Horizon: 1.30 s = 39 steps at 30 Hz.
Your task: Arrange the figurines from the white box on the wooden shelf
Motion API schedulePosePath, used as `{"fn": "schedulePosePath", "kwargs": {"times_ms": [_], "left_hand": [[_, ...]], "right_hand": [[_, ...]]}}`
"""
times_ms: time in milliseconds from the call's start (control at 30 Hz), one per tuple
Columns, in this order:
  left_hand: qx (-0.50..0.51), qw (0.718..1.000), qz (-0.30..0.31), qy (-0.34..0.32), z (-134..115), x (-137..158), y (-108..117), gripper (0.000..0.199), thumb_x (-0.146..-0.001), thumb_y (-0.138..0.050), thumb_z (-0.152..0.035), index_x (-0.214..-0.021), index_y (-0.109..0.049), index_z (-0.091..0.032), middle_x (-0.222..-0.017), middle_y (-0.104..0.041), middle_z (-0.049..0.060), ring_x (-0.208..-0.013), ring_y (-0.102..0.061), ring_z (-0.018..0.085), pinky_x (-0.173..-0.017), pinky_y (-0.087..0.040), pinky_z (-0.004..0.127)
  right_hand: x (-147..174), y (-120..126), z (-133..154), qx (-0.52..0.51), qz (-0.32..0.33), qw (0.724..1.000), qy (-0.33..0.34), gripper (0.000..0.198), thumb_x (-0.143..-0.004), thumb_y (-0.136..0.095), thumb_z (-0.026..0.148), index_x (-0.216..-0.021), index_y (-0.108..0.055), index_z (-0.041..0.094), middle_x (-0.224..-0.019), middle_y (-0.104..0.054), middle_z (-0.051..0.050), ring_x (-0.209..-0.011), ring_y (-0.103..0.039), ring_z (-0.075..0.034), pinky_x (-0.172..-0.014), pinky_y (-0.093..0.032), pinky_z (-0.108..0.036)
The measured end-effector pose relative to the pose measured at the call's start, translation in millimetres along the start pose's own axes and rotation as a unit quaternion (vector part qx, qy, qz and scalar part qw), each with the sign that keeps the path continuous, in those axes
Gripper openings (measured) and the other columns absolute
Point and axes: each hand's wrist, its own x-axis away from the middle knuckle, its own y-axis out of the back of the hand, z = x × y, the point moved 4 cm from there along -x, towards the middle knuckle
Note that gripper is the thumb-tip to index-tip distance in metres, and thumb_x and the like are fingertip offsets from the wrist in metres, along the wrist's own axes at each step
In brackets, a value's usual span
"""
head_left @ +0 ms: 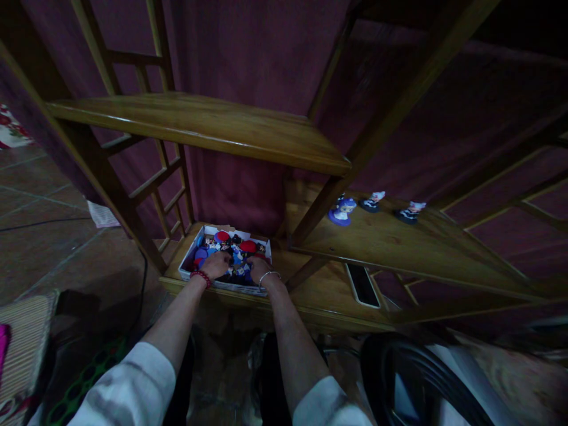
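Observation:
A shallow white cardboard box (189, 273) full of small figurines (239, 255) sits on the lower wooden shelf. Blue, purple, red and black parts show among the figurines, packed close together. Inside the box at the left is my left hand (216, 264), a red bead bracelet at its wrist. Its fingers curl down among the figurines; what they hold is too small to make out. My right hand (258, 268), with a silver bangle, reaches in from the right side. Its bent fingers are pressed among the figurines, partly hidden, and anything within them cannot be made out.
To the right, a higher shelf (399, 242) carries a purple-haired figurine (342, 212) and two dark-based figurines (371, 202). Below lies a phone (362, 286). Another wooden shelf (199, 121) overhangs the box. A slanted post (319, 210) stands right of it.

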Motion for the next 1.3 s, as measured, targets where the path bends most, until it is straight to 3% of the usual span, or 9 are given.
{"fn": "schedulePosePath", "kwargs": {"times_ms": [333,633,933,1100,1300], "left_hand": [[-0.018,1.0,0.019,-0.013,-3.1,1.8,0.1,0.033,-0.072,-0.039,-0.016,-0.096,-0.062,-0.017,-0.102,-0.063,0.007,-0.096,-0.055,0.017,-0.079,-0.039,0.024],[-0.01,0.998,0.043,-0.041,-13.0,7.9,1.8,0.032,-0.072,-0.037,-0.014,-0.09,-0.064,-0.015,-0.087,-0.065,0.007,-0.082,-0.058,0.018,-0.068,-0.04,0.024],[0.006,0.998,0.044,-0.045,-14.4,9.5,1.5,0.031,-0.074,-0.038,-0.015,-0.09,-0.064,-0.015,-0.083,-0.065,0.007,-0.073,-0.057,0.015,-0.064,-0.039,0.021],[0.025,0.998,0.05,-0.041,-15.1,10.5,1.7,0.03,-0.072,-0.039,-0.014,-0.089,-0.064,-0.012,-0.077,-0.065,0.007,-0.072,-0.057,0.016,-0.064,-0.039,0.022],[0.065,0.997,0.032,-0.014,-10.8,8.7,1.3,0.034,-0.073,-0.038,-0.015,-0.098,-0.062,-0.014,-0.085,-0.066,0.005,-0.078,-0.058,0.016,-0.067,-0.041,0.022]], "right_hand": [[-6.4,-8.9,-1.0,0.046,0.057,0.997,0.008,0.045,-0.065,-0.048,0.0,-0.103,-0.06,0.021,-0.1,-0.063,-0.004,-0.094,-0.057,-0.017,-0.08,-0.042,-0.022],[-5.9,-6.2,2.9,0.036,0.017,0.999,0.023,0.027,-0.072,-0.049,0.009,-0.091,-0.065,0.02,-0.091,-0.065,-0.005,-0.086,-0.059,-0.016,-0.077,-0.042,-0.022],[-3.6,-6.4,8.6,0.112,0.006,0.994,0.007,0.021,-0.069,-0.054,0.016,-0.086,-0.066,0.023,-0.088,-0.065,-0.004,-0.09,-0.057,-0.019,-0.081,-0.039,-0.027],[-3.6,-8.2,5.0,0.083,0.009,0.996,0.0,0.023,-0.067,-0.056,0.016,-0.087,-0.064,0.023,-0.092,-0.064,-0.004,-0.09,-0.057,-0.02,-0.08,-0.04,-0.028],[-10.6,-11.9,-1.3,0.018,0.005,1.0,-0.011,0.022,-0.068,-0.052,0.014,-0.087,-0.06,0.02,-0.09,-0.064,-0.004,-0.085,-0.059,-0.018,-0.076,-0.043,-0.027]]}}
